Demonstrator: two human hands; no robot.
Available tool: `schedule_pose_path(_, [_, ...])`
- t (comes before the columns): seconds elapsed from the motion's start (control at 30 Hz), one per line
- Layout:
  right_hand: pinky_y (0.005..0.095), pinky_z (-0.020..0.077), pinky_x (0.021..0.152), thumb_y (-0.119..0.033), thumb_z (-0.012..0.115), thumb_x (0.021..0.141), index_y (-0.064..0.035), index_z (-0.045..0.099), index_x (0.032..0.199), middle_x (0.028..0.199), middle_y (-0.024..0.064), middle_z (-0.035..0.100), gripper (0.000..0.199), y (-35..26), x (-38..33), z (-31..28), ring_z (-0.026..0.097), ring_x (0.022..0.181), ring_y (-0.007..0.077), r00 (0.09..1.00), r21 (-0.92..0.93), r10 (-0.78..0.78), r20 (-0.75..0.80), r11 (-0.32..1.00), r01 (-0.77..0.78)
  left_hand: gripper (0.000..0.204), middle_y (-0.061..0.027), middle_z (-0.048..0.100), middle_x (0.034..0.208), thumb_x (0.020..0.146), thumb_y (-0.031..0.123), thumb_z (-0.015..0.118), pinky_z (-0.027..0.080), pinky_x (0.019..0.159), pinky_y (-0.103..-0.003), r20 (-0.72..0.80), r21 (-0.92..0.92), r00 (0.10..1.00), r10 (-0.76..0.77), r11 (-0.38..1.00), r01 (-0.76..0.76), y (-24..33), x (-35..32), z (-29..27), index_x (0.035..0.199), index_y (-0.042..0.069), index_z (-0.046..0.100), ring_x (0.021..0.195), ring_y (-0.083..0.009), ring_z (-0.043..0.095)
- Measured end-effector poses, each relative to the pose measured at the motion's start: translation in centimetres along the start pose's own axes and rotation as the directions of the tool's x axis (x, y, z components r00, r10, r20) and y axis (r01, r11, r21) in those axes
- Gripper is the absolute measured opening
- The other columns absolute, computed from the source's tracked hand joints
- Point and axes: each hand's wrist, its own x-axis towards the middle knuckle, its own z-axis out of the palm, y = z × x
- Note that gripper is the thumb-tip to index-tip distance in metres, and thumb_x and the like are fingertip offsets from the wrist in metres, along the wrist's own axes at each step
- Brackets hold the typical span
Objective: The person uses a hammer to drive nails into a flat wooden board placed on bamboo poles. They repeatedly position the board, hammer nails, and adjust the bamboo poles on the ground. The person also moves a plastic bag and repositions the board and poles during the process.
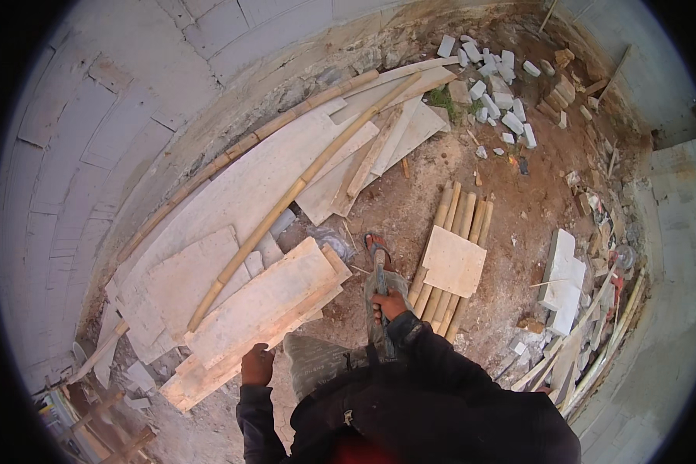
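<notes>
My right hand (390,305) is closed around a long, narrow grey tool (380,277) that points away from me, above my right leg; its kind is not clear from here. To the left, my left hand (257,365) hangs with its fingers curled in, and nothing shows in it. Just beyond that hand lies a stack of pale, dusty plywood boards (263,305). Ahead on the right, a square piece of plywood (455,261) rests across several cut bamboo poles (446,309) laid side by side. My sandalled foot (377,245) shows between the two stacks.
A long bamboo pole (301,182) lies over large boards (216,224) along the left wall. White block rubble (499,97) is scattered at the far right. White blocks (562,282) and thin poles (607,348) line the right wall. Bare, dirty ground (510,209) runs between them.
</notes>
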Motion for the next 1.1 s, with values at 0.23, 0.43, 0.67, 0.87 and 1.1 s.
schedule_pose_path(0.23, [0.0433,0.0459,0.048,-0.016,0.066,0.093,-0.0074,0.049,0.118,0.075,0.0082,0.054,0.031,3.4,11.3,-1.4,0.052,0.054,0.0194,0.914,0.127,0.355,0.194,0.915,-0.382,0.043,-0.0207,0.064,0.114,0.086,0.027,0.070,0.052,0.092,-0.047,0.269,0.146,0.961,-0.067,0.989,0.028,8.9,34.4,23.4,0.120,0.004,0.060,0.105,-0.0372,0.063])
schedule_pose_path(0.43, [0.0357,0.0444,0.046,-0.016,0.069,0.087,-0.0038,0.053,0.108,0.066,0.0065,0.054,0.029,4.5,12.6,-3.2,0.053,0.049,0.0175,0.903,-0.085,0.429,-0.032,0.899,-0.430,0.065,-0.0193,0.053,0.125,0.082,0.032,0.075,0.052,0.092,-0.048,0.193,0.301,0.976,0.104,0.940,-0.159,19.3,60.6,39.1,0.132,0.003,0.044,0.117,-0.0389,0.055])
schedule_pose_path(0.67, [0.0353,0.0437,0.047,-0.019,0.070,0.087,-0.0029,0.055,0.109,0.068,0.0065,0.056,0.031,3.5,14.8,-3.7,0.053,0.051,0.0174,0.815,0.206,0.579,0.031,0.794,-0.572,0.051,-0.0139,0.050,0.116,0.080,0.024,0.077,0.053,0.091,-0.044,-0.052,0.581,0.994,0.092,0.813,-0.045,20.7,65.7,45.5,0.118,0.008,0.046,0.110,-0.0339,0.055])
schedule_pose_path(0.87, [0.0343,0.0426,0.044,-0.016,0.069,0.087,-0.0041,0.053,0.106,0.066,0.0054,0.054,0.028,1.0,15.8,-3.9,0.052,0.049,0.0162,0.789,0.262,0.612,0.059,0.753,-0.604,0.069,-0.0210,0.051,0.124,0.077,0.019,0.080,0.050,0.094,-0.048,0.114,0.273,0.993,0.039,0.960,-0.069,20.0,66.4,42.3,0.131,0.004,0.038,0.117,-0.0424,0.054])
schedule_pose_path(1.1, [0.0331,0.0413,0.042,-0.012,0.067,0.088,-0.0054,0.050,0.103,0.064,0.0042,0.052,0.024,1.8,15.3,-4.0,0.050,0.047,0.0148,0.744,0.298,0.667,0.037,0.703,-0.646,0.074,-0.0258,0.052,0.123,0.072,0.026,0.085,0.052,0.091,-0.049,0.057,0.395,0.996,0.066,0.915,-0.084,18.9,67.5,46.7,0.123,-0.004,0.041,0.114,-0.0423,0.057])
